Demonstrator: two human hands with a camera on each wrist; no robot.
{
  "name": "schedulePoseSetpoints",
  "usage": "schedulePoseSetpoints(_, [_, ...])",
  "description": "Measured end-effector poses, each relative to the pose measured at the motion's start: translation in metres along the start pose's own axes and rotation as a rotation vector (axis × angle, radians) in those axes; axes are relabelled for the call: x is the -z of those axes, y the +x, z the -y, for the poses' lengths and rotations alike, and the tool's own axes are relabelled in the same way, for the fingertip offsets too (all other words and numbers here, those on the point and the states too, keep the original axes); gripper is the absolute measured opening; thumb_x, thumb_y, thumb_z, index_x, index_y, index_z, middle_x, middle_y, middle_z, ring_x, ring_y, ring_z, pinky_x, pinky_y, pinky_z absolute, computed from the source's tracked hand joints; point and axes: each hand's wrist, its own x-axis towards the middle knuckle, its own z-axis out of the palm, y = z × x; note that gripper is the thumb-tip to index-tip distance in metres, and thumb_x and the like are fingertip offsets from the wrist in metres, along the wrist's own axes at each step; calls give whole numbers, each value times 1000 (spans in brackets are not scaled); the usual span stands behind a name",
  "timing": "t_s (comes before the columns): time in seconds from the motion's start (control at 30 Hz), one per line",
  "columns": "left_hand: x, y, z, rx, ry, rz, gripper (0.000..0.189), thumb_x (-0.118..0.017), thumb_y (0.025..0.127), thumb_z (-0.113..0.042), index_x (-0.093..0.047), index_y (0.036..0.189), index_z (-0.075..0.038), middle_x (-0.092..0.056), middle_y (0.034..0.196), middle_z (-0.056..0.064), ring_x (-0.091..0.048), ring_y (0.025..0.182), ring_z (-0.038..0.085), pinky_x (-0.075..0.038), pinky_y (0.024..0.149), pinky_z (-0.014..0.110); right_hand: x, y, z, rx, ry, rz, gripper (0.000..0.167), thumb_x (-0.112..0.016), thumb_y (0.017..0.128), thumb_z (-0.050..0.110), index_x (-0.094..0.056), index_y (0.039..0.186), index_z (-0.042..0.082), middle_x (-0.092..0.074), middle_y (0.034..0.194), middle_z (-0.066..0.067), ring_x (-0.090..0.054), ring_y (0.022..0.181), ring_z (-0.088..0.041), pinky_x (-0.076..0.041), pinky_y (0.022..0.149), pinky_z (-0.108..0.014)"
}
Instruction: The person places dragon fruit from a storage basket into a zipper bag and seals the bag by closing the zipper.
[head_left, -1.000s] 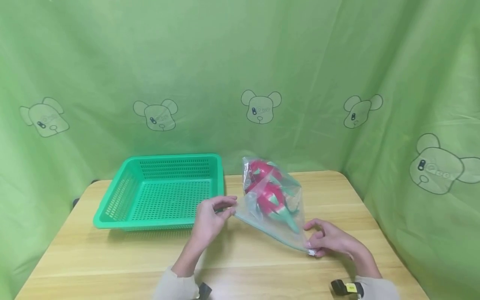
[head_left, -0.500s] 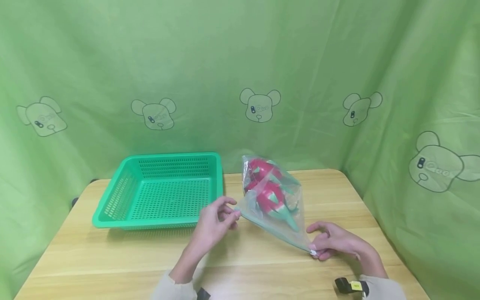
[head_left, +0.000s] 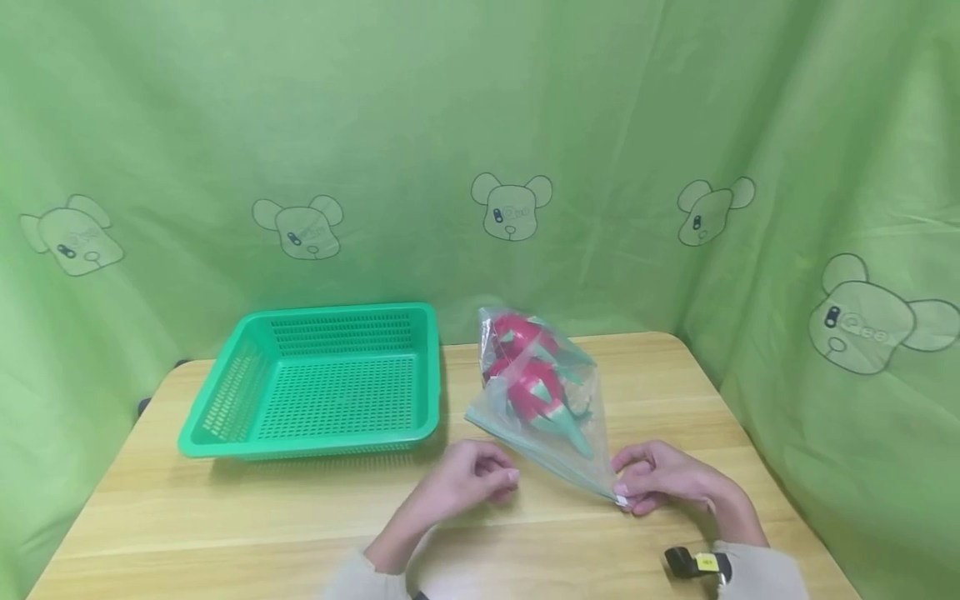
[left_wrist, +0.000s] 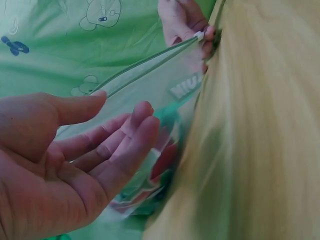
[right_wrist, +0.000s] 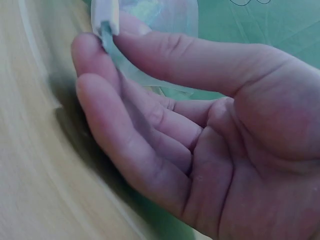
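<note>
A clear zip bag (head_left: 517,435) lies on the table with its zip edge towards me. Inside are two pink and green dragon fruits, a rear one (head_left: 521,332) and a front one (head_left: 538,392). My right hand (head_left: 667,479) pinches the bag's near right corner, beside the white zip slider (head_left: 622,500). In the right wrist view the slider (right_wrist: 106,17) shows at the thumb and fingertip. My left hand (head_left: 472,473) hovers just in front of the zip edge, fingers loosely bent, holding nothing. The left wrist view shows its thumb and fingers apart.
A green slotted plastic basket (head_left: 337,446) stands on the left of the wooden table (head_left: 247,517), with nothing seen in it. A green curtain (head_left: 397,125) with bear-head drawings hangs behind and at both sides.
My left hand has let go of the bag's left corner and moved right and nearer to me. The right hand keeps its pinch, and the bag has hardly moved.
</note>
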Motion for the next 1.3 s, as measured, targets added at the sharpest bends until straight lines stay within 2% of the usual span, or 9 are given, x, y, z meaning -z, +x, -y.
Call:
schedulePoseSetpoints(0.1, [-6, 2, 4, 23, -102, 16, 16, -69, 97, -10, -72, 105, 3, -74, 88, 10, -74, 82, 33, -63, 73, 36, 0, 0, 0, 20, 22, 25, 47, -67, 95, 1, -42, 129, -20, -72, 100, -25, -73, 82, -28, -63, 76, -44])
schedulePoseSetpoints(0.23, [-19, 2, 11, 61, -190, 33, 21, -69, 97, -11, -70, 110, 6, -74, 94, 14, -74, 89, 34, -62, 79, 38, -2, 1, 2, 40, 32, 41, 48, -67, 95, 0, -40, 130, -20, -71, 99, -25, -72, 80, -26, -63, 73, -43])
schedulePoseSetpoints(0.43, [-50, 6, 21, 111, -392, 81, 33, -67, 98, -8, -63, 123, 13, -73, 102, 21, -73, 98, 37, -61, 84, 42, -4, 3, 2, 50, 11, 20, 49, -68, 95, 0, -40, 129, -21, -71, 97, -23, -71, 77, -23, -63, 71, -42])
schedulePoseSetpoints(0.57, [-71, 9, 25, 148, -529, 73, 34, -66, 97, -4, -60, 123, 17, -73, 105, 26, -73, 100, 40, -61, 85, 44, -5, 3, 2, 45, -3, 1, 50, -68, 95, 1, -39, 130, -20, -71, 95, -20, -71, 76, -22, -63, 69, -40])
schedulePoseSetpoints(0.83, [-106, 14, 25, 202, -653, 0, 35, -68, 95, -3, -59, 127, 10, -74, 106, 22, -74, 99, 34, -61, 85, 41, -6, 2, 1, 55, 1, 2, 50, -68, 94, 1, -40, 130, -19, -71, 97, -21, -71, 77, -24, -63, 71, -41])
schedulePoseSetpoints(1.0, [-118, 21, 23, 215, -766, -132, 34, -71, 93, -2, -59, 124, 3, -72, 106, 22, -73, 99, 33, -61, 86, 42, -6, 2, 2, 63, 5, 13, 49, -68, 95, 1, -40, 131, -18, -71, 98, -22, -72, 80, -25, -63, 73, -43])
schedulePoseSetpoints(1.17, [-127, 28, 18, 210, -777, -234, 35, -77, 89, -3, -62, 119, 1, -74, 101, 18, -74, 95, 34, -61, 85, 41, -7, 1, 3, 61, -2, 10, 48, -68, 95, 1, -41, 131, -17, -71, 97, -22, -71, 77, -24, -63, 71, -42])
schedulePoseSetpoints(1.3, [-131, 32, 14, 199, -780, -274, 36, -77, 90, -7, -62, 121, 4, -73, 98, 15, -73, 93, 32, -61, 86, 42, -9, 1, 4, 54, -13, 3, 47, -68, 95, 2, -42, 130, -17, -71, 95, -22, -71, 75, -23, -63, 69, -40])
